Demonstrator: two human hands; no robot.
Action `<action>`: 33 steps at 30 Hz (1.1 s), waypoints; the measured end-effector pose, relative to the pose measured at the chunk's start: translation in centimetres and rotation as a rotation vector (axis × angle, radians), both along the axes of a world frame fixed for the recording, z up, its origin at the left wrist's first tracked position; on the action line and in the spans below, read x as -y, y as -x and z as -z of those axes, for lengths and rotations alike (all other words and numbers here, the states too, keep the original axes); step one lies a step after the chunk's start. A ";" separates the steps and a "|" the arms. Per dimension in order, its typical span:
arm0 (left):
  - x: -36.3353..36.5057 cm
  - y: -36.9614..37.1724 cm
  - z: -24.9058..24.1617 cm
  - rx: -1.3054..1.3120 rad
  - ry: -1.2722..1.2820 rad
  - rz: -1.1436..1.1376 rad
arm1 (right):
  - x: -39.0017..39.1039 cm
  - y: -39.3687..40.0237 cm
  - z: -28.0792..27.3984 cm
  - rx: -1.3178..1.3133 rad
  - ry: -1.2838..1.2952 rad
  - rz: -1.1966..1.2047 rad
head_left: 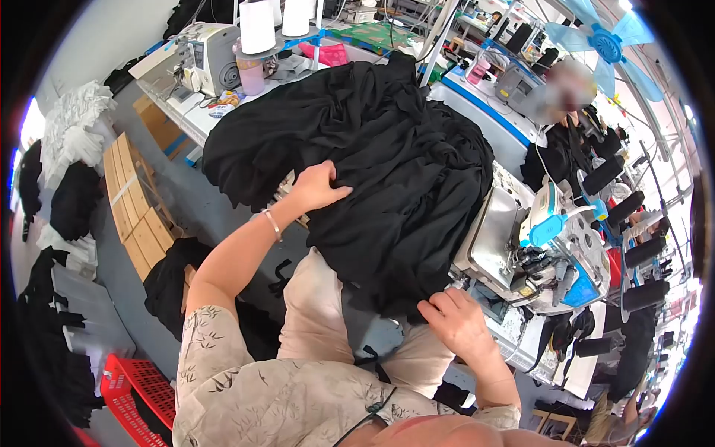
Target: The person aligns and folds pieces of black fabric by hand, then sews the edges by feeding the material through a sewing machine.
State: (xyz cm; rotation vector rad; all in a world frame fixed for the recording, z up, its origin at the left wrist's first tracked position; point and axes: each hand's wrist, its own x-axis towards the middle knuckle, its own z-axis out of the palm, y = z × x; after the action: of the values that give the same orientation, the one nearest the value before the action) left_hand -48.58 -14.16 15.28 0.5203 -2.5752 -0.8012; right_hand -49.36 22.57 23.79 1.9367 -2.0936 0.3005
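Note:
A large heap of black fabric (372,141) lies bunched over the work table and hangs down over my knees. My left hand (319,188) rests on the heap's left part, thumb and fingers apart. At the lower right corner of the cloth, my right hand (456,319) has its fingers closed on the black fabric, close to the sewing machine (555,257). How the cloth folds underneath is hidden.
Another sewing machine (208,59) and white thread cones (257,26) stand at the back left. A wooden bench (138,205) and a red basket (138,402) are on my left. Black thread cones (644,253) line the right. Another person sits at the back right, near a blue fan (605,45).

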 end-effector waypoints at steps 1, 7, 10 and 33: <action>0.4 0.2 0.7 0.007 0.047 0.048 | 0.0 -0.2 -0.5 -0.023 -0.005 -0.016; 4.4 -3.0 -5.3 -0.251 -0.377 0.187 | -3.1 -4.6 -6.1 -0.133 0.234 -0.194; 2.0 -5.7 -10.2 -0.592 -1.060 0.349 | -2.8 -4.8 -6.4 -0.123 0.279 -0.248; -14.8 5.3 -7.2 -0.114 0.480 0.879 | -7.5 -6.0 -3.1 0.196 0.791 0.047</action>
State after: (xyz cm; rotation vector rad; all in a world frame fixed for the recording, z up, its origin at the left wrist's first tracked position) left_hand -53.85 0.66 22.49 -0.8220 -2.7044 -0.3800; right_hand -43.31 30.08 26.87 1.4089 -1.7178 1.1432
